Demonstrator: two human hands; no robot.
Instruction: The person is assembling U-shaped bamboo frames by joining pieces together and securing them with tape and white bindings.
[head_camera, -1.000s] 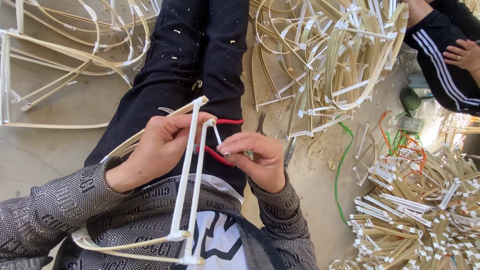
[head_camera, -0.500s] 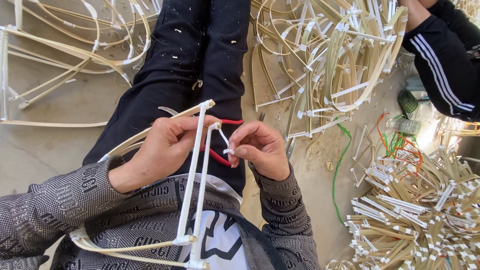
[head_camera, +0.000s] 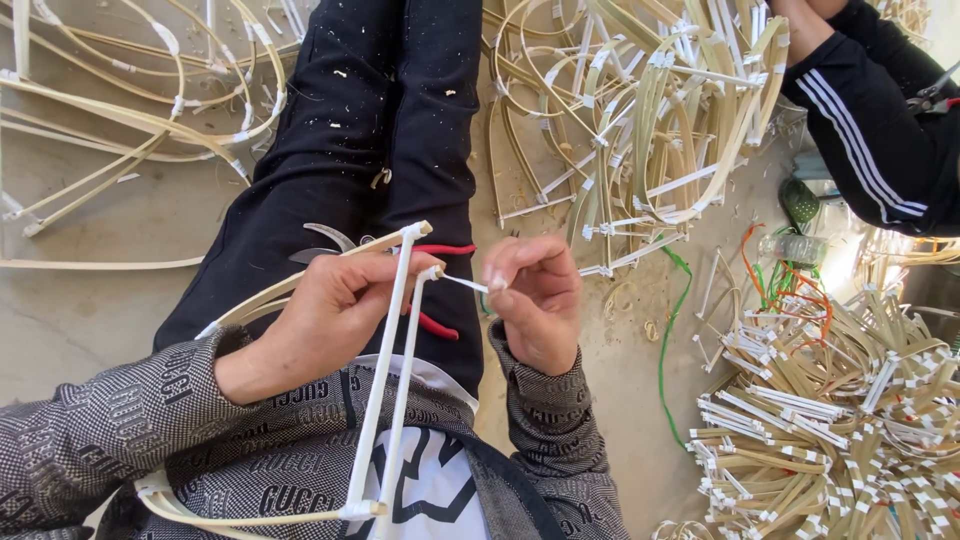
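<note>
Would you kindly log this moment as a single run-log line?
left hand: grips bamboo frame | right hand: pinches white tape strip at the frame's top joint | red-handled scissors: on lap

Two white-wrapped rods (head_camera: 385, 380), one red-handled scissors (head_camera: 440, 325).

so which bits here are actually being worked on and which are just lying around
In hand:
- bamboo strip frame, held by the left hand
- white tape strip, pinched by the right hand

Lying about:
- red-handled scissors on the lap
- pile of finished frames
- heap of taped strips
- green cord
</note>
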